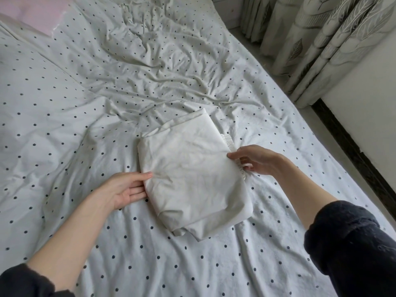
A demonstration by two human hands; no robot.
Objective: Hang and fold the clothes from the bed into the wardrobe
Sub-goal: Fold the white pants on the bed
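A white garment (190, 172), folded into a thick rectangle with a frilled edge on its right side, lies on the bed (85, 116). My left hand (126, 188) is palm up at the garment's left edge, its fingers slid under the fabric and its thumb on top. My right hand (255, 160) is at the right edge, thumb on the top layer and fingers curled at the frilled trim. Both forearms come out of dark pushed-up sleeves.
The bed is covered by a crumpled white sheet with dark dots. A pink patch (40, 11) shows at the far left. Patterned grey curtains (317, 39) hang to the right, above a strip of floor and a dark skirting board (351, 151).
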